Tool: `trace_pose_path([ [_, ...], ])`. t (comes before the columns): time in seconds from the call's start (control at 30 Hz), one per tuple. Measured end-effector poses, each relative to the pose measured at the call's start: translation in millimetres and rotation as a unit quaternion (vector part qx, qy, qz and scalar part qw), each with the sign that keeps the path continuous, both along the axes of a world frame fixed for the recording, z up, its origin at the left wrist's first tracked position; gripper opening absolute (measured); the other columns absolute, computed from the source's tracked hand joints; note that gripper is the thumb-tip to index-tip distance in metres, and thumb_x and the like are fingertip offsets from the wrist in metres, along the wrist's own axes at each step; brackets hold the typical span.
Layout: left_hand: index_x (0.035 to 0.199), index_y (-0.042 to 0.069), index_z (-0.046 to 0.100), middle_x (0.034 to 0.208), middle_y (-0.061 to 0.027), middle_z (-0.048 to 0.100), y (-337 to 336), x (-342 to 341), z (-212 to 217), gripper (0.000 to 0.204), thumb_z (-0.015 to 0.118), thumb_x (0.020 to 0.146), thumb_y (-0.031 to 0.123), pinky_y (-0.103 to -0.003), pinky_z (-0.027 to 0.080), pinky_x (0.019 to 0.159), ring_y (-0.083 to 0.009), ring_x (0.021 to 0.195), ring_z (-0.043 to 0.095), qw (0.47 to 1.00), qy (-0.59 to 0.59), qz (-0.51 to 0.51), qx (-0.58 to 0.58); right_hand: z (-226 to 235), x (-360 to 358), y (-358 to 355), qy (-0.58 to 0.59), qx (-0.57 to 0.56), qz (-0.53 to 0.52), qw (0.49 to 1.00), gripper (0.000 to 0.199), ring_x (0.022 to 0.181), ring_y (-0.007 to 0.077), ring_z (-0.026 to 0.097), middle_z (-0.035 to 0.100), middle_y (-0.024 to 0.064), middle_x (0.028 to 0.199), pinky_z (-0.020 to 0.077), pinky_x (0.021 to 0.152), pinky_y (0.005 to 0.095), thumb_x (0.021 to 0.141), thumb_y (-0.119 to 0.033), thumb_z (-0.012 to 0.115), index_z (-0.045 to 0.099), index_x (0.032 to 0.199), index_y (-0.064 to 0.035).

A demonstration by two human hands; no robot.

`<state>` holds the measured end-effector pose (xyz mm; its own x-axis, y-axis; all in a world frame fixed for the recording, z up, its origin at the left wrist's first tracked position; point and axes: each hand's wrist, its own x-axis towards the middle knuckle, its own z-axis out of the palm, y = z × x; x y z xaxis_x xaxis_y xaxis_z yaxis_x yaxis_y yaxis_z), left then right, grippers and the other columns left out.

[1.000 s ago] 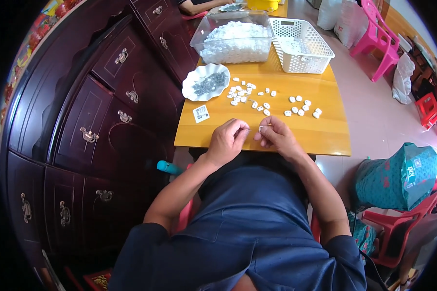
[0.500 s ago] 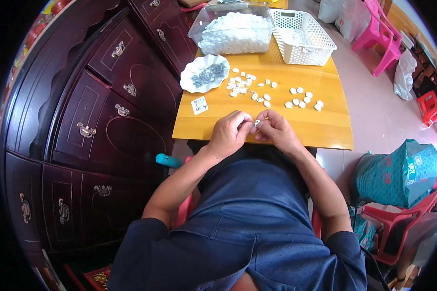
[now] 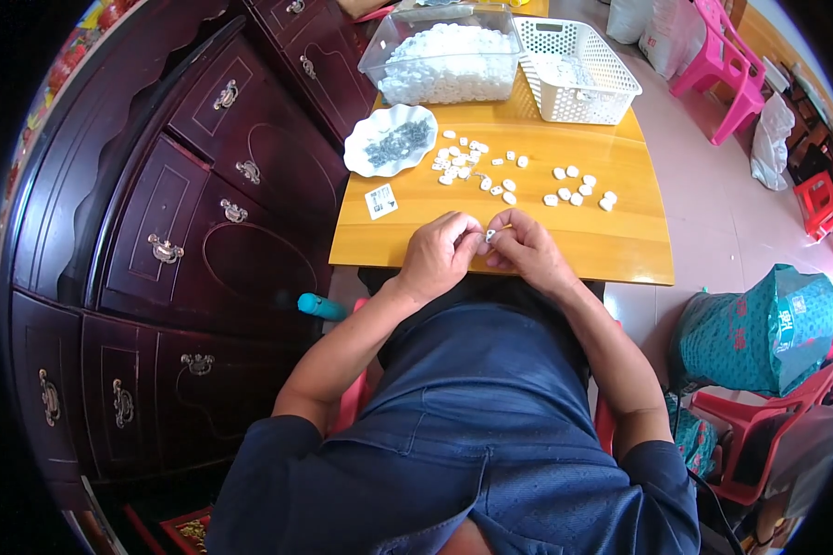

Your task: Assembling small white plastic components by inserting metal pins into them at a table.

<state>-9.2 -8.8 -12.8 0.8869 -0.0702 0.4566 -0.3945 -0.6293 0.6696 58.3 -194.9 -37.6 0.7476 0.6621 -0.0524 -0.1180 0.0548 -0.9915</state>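
My left hand and my right hand meet at the table's near edge, fingertips almost touching. Between them shows a small white plastic piece with dark openings, pinched by my right thumb and fingers. The left thumb and forefinger are pressed together against its left side; whatever they hold is too small to make out. Beyond my hands lies a loose cluster of small white pieces, some with dark openings. More white rounded pieces lie to the right. A scalloped white dish holds small dark grey parts.
The yellow wooden table also bears a clear bin heaped with white pieces, a white perforated basket and a printed square card. Dark drawers stand close on the left. A teal bag is at the right.
Both hands keep nearly the same place and pinch, with the small white piece turned very slightly. The things on the table have not moved.
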Motion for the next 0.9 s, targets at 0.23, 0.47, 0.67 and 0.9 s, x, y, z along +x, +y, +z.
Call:
trace_pose_path([
  [0.23,0.089,0.002,0.062,0.082,-0.0144,0.068,0.1,0.0,-1.5,0.005,0.066,0.09,0.005,-0.042,0.053,0.066,-0.0349,0.076,0.068,1.0,0.001,0.004,-0.015,0.6,-1.2,0.0,0.012,0.001,-0.006,1.0,0.015,0.08,0.0105,0.068,0.07,0.0041,0.091,0.0554,0.069,0.0252,0.102,-0.018,0.057,0.055,0.11,-0.0053],
  [0.47,0.088,0.002,0.061,0.08,-0.0144,0.068,-1.1,0.9,1.1,0.005,0.066,0.089,0.004,-0.041,0.053,0.065,-0.0343,0.074,0.068,0.999,0.005,0.006,-0.045,4.5,-0.7,-1.1,0.02,-0.002,0.002,1.0,0.012,0.081,0.0099,0.067,0.069,0.0035,0.092,0.0542,0.073,0.0233,0.105,-0.016,0.055,0.053,0.111,-0.0066],
  [0.67,0.088,0.002,0.061,0.08,-0.0144,0.068,-0.3,0.9,-2.3,0.006,0.067,0.089,0.004,-0.041,0.053,0.065,-0.0341,0.074,0.068,1.0,0.001,0.006,-0.024,1.5,-0.4,0.4,-0.006,-0.007,-0.002,1.0,0.015,0.081,0.0099,0.067,0.071,0.0042,0.092,0.0553,0.071,0.0251,0.103,-0.019,0.057,0.056,0.108,-0.0049],
  [0.9,0.089,-0.001,0.063,0.078,-0.0116,0.069,-1.4,2.6,0.5,0.003,0.066,0.09,-0.002,-0.032,0.053,0.063,-0.0207,0.071,0.07,1.0,-0.011,0.002,0.016,-6.7,-2.9,5.8,-0.066,-0.005,-0.04,0.997,0.012,0.077,0.0107,0.068,0.072,0.0064,0.086,0.0554,0.068,0.0258,0.1,-0.012,0.058,0.057,0.105,-0.0013],
])
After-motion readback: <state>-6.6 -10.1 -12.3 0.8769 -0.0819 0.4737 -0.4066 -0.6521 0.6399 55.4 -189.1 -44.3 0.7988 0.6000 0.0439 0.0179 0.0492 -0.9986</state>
